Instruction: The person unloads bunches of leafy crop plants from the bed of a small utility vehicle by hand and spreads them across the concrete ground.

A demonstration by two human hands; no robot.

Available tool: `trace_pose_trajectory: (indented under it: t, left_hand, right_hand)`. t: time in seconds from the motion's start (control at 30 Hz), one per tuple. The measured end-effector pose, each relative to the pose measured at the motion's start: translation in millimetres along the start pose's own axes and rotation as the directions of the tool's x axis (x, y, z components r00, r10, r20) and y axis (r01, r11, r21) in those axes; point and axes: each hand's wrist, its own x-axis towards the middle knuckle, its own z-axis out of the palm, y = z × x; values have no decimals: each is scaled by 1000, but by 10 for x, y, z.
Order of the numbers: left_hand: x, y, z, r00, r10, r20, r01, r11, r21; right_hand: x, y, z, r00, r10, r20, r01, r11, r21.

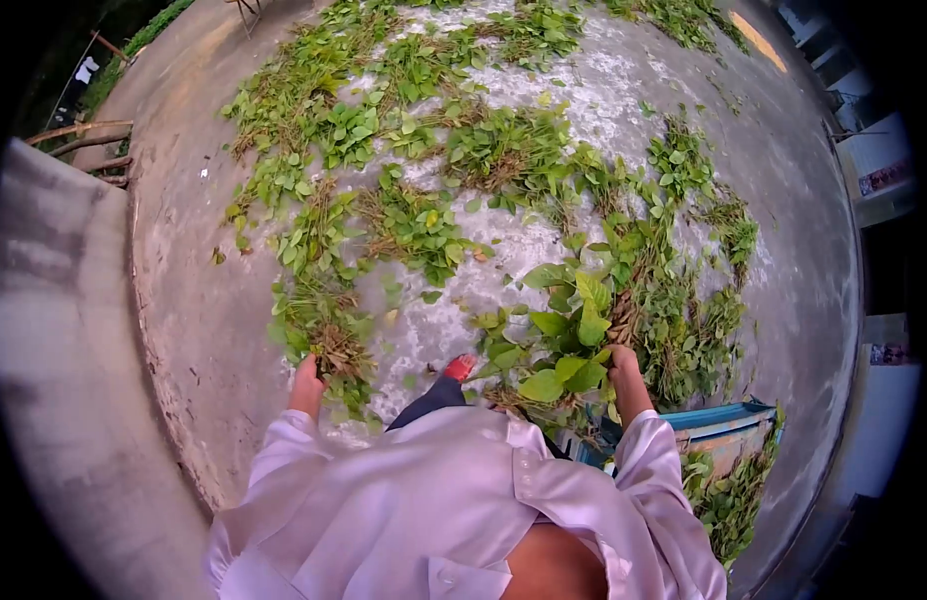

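Observation:
At the left, my left hand (308, 382) is closed on a bundle of bean plants with brown stems (340, 348); its fingers are partly hidden by the foliage. My right hand (625, 368) grips a second bunch of bean plants with broad green leaves (573, 335), held up in front of me on the right. Brownish stalks or pods show beside those leaves. More cut bean plants (418, 225) lie in loose heaps on the concrete floor (433, 330) ahead.
Close by my right side stands a blue-edged box or frame (718, 418), with plants (728, 500) beside it. A low concrete wall (63, 300) runs along the left, wooden poles (88, 140) at its far end. Buildings (878, 160) line the right. My red-shod foot (461, 367) is forward.

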Motion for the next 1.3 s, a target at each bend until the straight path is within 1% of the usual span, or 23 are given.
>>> trace_pose_trajectory:
  t: [0.07,0.13,0.23,0.27,0.3,0.33,0.37,0.4,0.43,0.47,0.53,0.6,0.63,0.7,0.77,0.83,0.87,0.9,0.93,1.0,1.07,1.2,1.3]
  left_hand:
    - [-81,-27,11,991,105,-80,-105,994,10]
    - [179,60,-59,993,106,42,-104,993,-59]
    - [-97,324,296,983,128,129,-115,988,-105]
    - [-127,384,354,973,161,166,-145,984,-103]
    - [-153,432,437,967,171,190,-142,977,-158]
    - [-139,475,506,959,183,214,-138,968,-210]
    - [-97,494,535,951,194,239,-131,958,-257]
    - [-147,487,590,952,187,243,-124,960,-251]
    - [-232,491,659,952,178,249,-117,963,-244]
    - [-295,513,677,952,170,254,-109,965,-237]
    - [-140,447,613,929,208,306,-153,969,-196]
    - [-118,328,690,929,237,283,-191,965,-182]
    - [-559,311,864,939,289,187,-260,951,-166]
    - [-700,272,907,940,293,174,-273,953,-129]
    - [-406,228,871,941,287,180,-267,955,-131]
    - [-402,291,911,943,314,109,-309,949,-57]
    - [-424,306,949,942,328,73,-327,945,-18]
    - [-684,375,1071,929,353,106,-355,935,0]
    - [-717,440,1145,924,370,102,-375,926,38]
    - [-689,623,1210,910,402,101,-412,903,122]
    - [-408,899,1253,897,389,211,-422,895,144]
    - [-442,1611,1812,901,341,267,-406,879,248]
    - [-270,2332,2255,812,454,367,-582,680,447]
  right_hand:
    - [200,-55,-31,997,61,57,-49,980,-193]
    - [197,-364,176,995,70,64,-59,984,-171]
    - [210,-1359,666,985,-116,131,131,985,-112]
    - [11,-1845,958,978,-201,59,205,976,-71]
    - [-39,-2357,1173,931,-294,218,306,952,-22]
    - [209,-2993,1214,816,-464,346,470,880,71]
    - [-677,-3364,1581,622,-581,525,555,800,228]
    - [-742,-3912,1679,531,-670,519,628,722,290]
    - [-1536,-4062,1850,522,-537,662,604,781,157]
    - [-1844,-4199,2017,556,-683,474,738,667,97]
    - [-2060,-4198,2298,396,-877,273,917,364,-163]
    - [-2103,-4047,2412,222,-850,477,963,115,-244]
    - [-2123,-3715,2483,221,-798,560,973,145,-177]
    - [-1807,-2931,2490,364,-602,710,930,270,-248]
    - [-1276,-1956,2313,579,-291,762,797,402,-452]
    - [-920,-1020,1899,700,82,710,660,306,-686]
    - [-890,-646,1718,738,252,626,621,110,-776]
    - [-749,-283,1461,747,346,568,600,17,-800]
    - [-493,94,1147,720,365,590,626,26,-780]
    - [-487,527,628,779,362,512,384,369,-846]
    - [-515,765,139,857,327,399,105,646,-756]
    - [-546,914,-766,966,183,183,-27,774,-633]
    - [-406,1095,-1283,994,98,49,-54,829,-557]
